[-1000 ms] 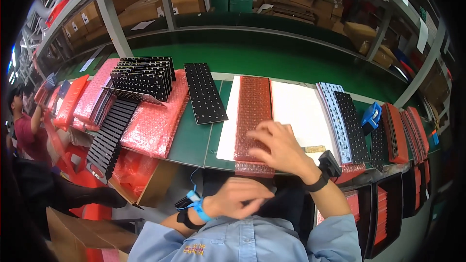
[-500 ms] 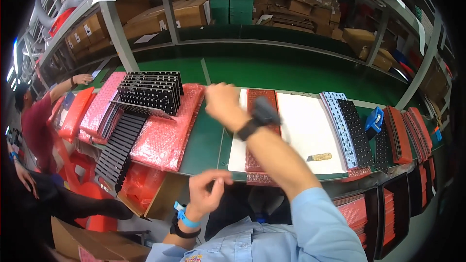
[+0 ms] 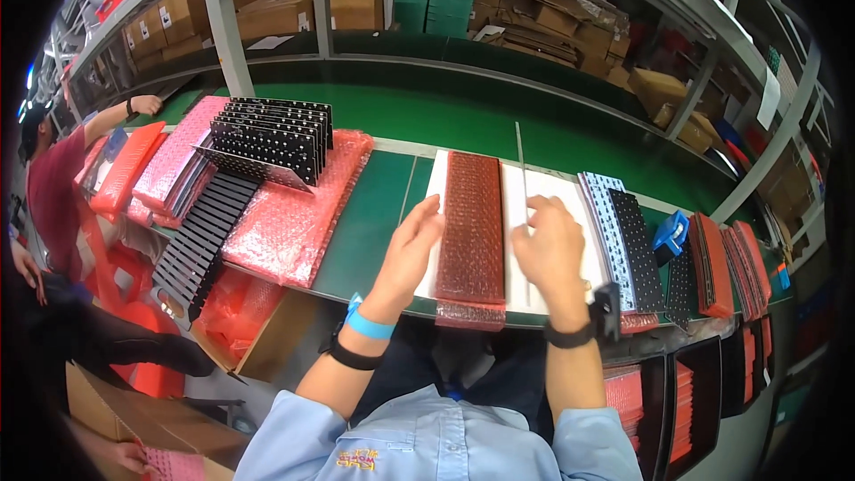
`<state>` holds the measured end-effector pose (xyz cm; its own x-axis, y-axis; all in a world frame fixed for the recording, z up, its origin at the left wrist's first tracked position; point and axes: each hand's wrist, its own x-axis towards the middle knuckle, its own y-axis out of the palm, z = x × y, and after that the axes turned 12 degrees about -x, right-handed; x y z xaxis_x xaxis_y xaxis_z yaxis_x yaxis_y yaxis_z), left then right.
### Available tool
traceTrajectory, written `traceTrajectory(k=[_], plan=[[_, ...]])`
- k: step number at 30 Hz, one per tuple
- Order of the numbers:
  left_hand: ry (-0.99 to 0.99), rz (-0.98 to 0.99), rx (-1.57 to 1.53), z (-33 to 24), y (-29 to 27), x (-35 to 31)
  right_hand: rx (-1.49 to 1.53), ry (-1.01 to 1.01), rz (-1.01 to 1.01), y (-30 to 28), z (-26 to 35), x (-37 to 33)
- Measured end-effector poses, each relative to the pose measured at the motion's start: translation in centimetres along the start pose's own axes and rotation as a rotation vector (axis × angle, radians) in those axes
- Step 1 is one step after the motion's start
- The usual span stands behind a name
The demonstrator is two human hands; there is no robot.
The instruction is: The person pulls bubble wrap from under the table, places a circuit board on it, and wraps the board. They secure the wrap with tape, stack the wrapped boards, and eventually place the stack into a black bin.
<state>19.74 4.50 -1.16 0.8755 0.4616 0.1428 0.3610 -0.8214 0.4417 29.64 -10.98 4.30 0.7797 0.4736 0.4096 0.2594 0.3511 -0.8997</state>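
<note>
A black panel in red-tinted bubble wrap (image 3: 472,227) lies upright in front of me on a white sheet (image 3: 434,180), its loose wrap end hanging over the bench's near edge. My left hand (image 3: 411,254) is at the package's left edge, fingers stretched out and holding nothing I can see. To its right, above the white sheet, is my right hand (image 3: 552,245), fingers bent, thumb and forefinger apart. A thin pale strip (image 3: 520,151) runs past these fingertips; I cannot tell whether they touch it. The right hand covers part of the sheet.
At left, black dotted panels (image 3: 267,138) stand in a row on pink bubble wrap (image 3: 303,232), beside a black slatted rack (image 3: 209,232). On the right are a blue-white dotted panel (image 3: 610,232), black panels (image 3: 643,245), a blue tape dispenser (image 3: 670,236) and wrapped stacks (image 3: 710,258). A co-worker (image 3: 53,160) reaches across at far left.
My right hand has swung back from beyond the package's left side to its right. The left hand has risen to the package's left edge, its fingers straightening. The view has shifted slightly.
</note>
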Motion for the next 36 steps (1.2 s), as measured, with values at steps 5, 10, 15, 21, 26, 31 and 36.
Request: traceTrajectory(k=[5,10,15,21,26,31,36], plan=[[-0.218,-0.088,-0.412,1.7,0.7,2.2,0.015,-0.1,0.003,5.8,6.0,0.0],[-0.397,-0.062,-0.457,3.4,-2.5,4.0,0.104,-0.008,0.119,8.2,7.3,-1.0],[-0.404,0.001,-0.246,2.8,-1.7,3.9,0.13,-0.15,0.187,8.3,5.4,-0.6],[-0.127,0.007,0.386,3.5,-2.6,3.2,0.306,-0.426,0.452,8.4,1.8,3.7],[0.452,0.4,1.175,2.6,1.9,-4.3,0.22,-0.321,-0.047,13.8,-5.8,15.6],[0.454,0.425,1.221,5.2,0.7,-4.8,0.016,-0.484,0.535,14.8,-4.6,21.7],[0.45,0.394,1.22,5.7,0.8,-5.2,0.142,-0.554,0.86,9.6,-3.9,23.9]])
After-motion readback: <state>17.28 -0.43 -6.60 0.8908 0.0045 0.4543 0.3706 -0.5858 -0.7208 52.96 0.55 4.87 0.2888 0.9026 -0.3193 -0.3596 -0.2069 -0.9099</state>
